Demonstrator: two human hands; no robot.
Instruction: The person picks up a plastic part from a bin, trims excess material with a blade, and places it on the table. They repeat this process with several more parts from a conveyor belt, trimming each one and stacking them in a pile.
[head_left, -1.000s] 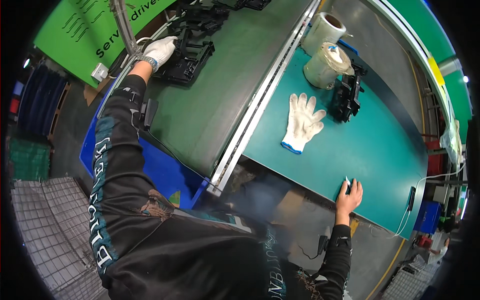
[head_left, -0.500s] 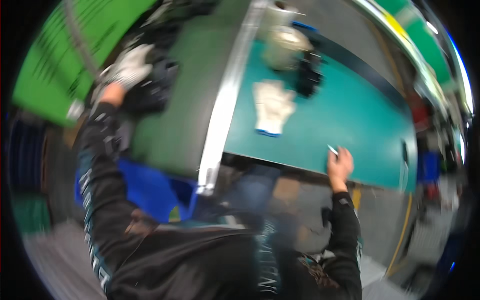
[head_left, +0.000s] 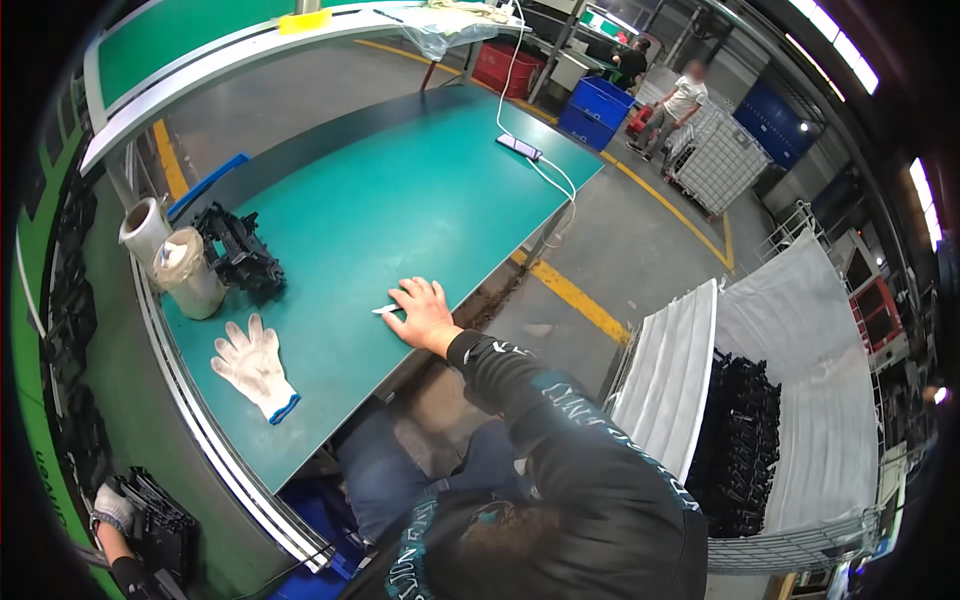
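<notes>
Green worktop [head_left: 400, 200] under both arms: my right hand [head_left: 422, 312] rests flat, fingers spread, a small white blade [head_left: 386, 310] lying crosswise at their tips; my gloved left hand [head_left: 112, 506] grips a black moulded part [head_left: 160, 520] far off.

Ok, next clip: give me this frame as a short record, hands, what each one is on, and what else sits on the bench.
left hand: gloved, at the lower left edge, on a black plastic part
right hand: bare, flat on the teal table, fingertips at a small white blade-like tool
spare glove: white glove lying flat near the table edge
also on table: two tape rolls, black moulded part, phone on a white cable
</notes>
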